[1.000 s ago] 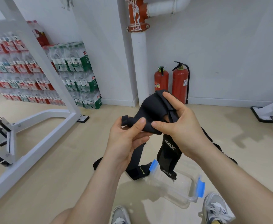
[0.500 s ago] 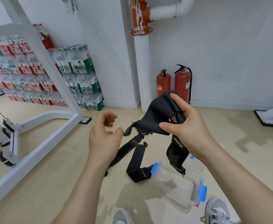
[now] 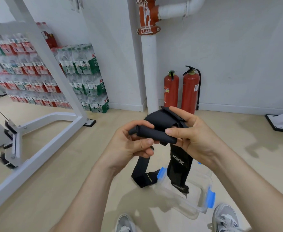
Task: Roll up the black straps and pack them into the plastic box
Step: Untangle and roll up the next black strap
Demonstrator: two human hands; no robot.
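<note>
While you roll, soft black fabric strap: between your hands, looks limp; grip the rolled end.
Left hand: curled round the roll.
Right hand: pinching its wider fold.
Clear plastic box: below your right hand.

Black straps with white lettering, clear box with blue clips, 2 red extinguishers

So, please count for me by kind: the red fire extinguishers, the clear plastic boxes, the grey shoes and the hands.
Red fire extinguishers: 2
Clear plastic box: 1
Grey shoes: 2
Hands: 2, the left hand and the right hand, both gripping the black strap
Total: 7
</note>
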